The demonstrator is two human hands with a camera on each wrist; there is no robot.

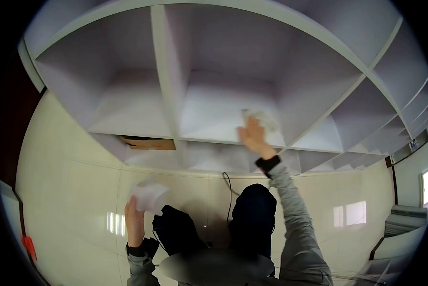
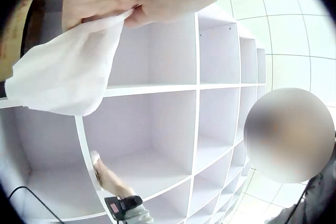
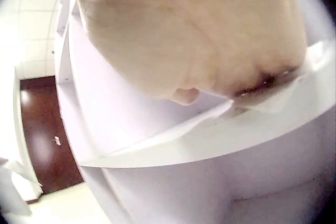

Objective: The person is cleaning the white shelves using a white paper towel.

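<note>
My left hand [image 1: 135,221] pinches a thin white tissue [image 1: 152,196] low in front of the shelves, over the floor. In the left wrist view this sheet [image 2: 68,71] hangs loosely from the fingers and thumb. My right hand [image 1: 254,136] reaches into a white shelf compartment [image 1: 214,102] and holds a second, crumpled white tissue [image 1: 270,123] on its bottom board, close to the front edge. In the right wrist view the tissue [image 3: 273,100] shows from under the curled fingers, which hide most of it.
White shelf dividers [image 1: 164,81] rise on both sides of the right hand's compartment. A cardboard box [image 1: 149,143] lies in the low compartment at left. A black cable [image 1: 229,190] runs along the tiled floor between the person's knees. A red object [image 1: 29,247] is at far left.
</note>
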